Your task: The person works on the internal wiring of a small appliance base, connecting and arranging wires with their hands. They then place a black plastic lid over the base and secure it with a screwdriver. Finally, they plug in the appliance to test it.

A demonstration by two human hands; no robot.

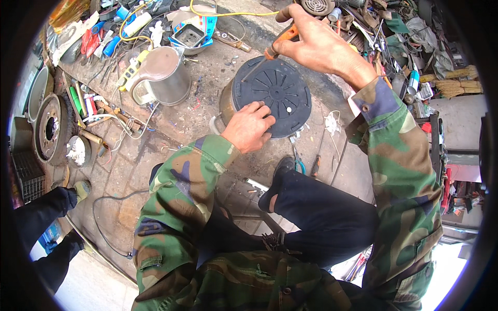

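Note:
An upturned metal kettle [226, 102] stands on the ground before me, its round black base [277, 93] facing up. With bent fingers, my left hand [251, 126] grips the near left edge of that base. My right hand [316, 44] is closed around the orange handle of a screwdriver [285, 37]. The screwdriver's shaft slants down to the left, and its tip meets the far left part of the base. A small white round piece [289, 110] lies on the base's right side. Whether a screw sits under the tip is too small to tell.
A second metal kettle [165, 78] stands left, beside a yellow power strip [133, 70]. Pliers [298, 159] and another screwdriver [316, 166] lie near my foot. Scrap and tools [386, 39] pile up at the far right. Another person's legs [46, 217] show at left.

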